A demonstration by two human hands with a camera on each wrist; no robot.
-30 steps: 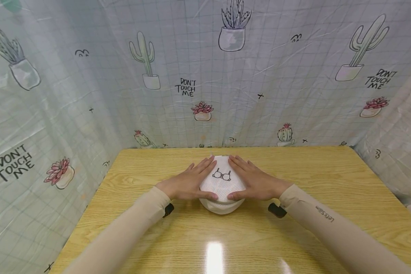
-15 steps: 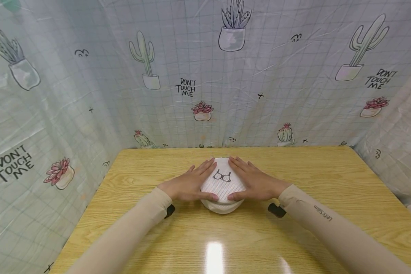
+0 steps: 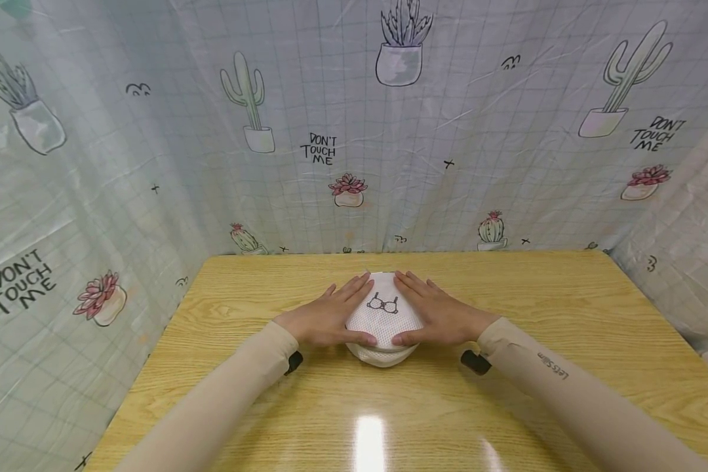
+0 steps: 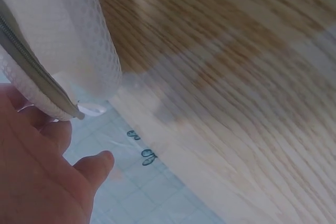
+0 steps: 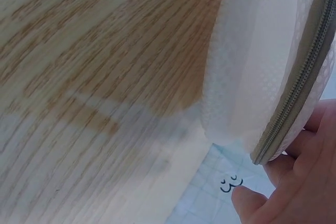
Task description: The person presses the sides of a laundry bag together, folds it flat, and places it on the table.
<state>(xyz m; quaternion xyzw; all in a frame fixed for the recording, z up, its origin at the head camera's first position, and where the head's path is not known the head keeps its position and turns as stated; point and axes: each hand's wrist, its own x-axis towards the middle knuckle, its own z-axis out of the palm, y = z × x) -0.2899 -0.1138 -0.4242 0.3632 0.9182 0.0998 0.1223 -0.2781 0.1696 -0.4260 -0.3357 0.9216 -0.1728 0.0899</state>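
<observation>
A white mesh bra wash bag (image 3: 383,330) with a black bra drawing on its top sits on the table, narrow end away from me. My left hand (image 3: 330,319) rests along its left side, fingers extended toward the far end and thumb across the near part. On the opposite side, my right hand (image 3: 444,319) lies as a mirror of it, with the two thumbtips a little apart. A zipper (image 4: 32,64) on an olive-grey band runs around the bag's side in the left wrist view. The right wrist view also shows that band (image 5: 294,85), with fingers touching the mesh above it.
The wood-grain table (image 3: 543,295) extends to both sides and toward me, with a bright light reflection near the front. Behind it and at both sides hangs a plastic curtain (image 3: 425,144) printed with cacti. Dark wrist devices (image 3: 476,362) sit under both sleeve cuffs.
The left hand has shifted very slightly to the right, and the bag's far edge sits slightly nearer. Both hands stay on the bag; the right hand barely moves.
</observation>
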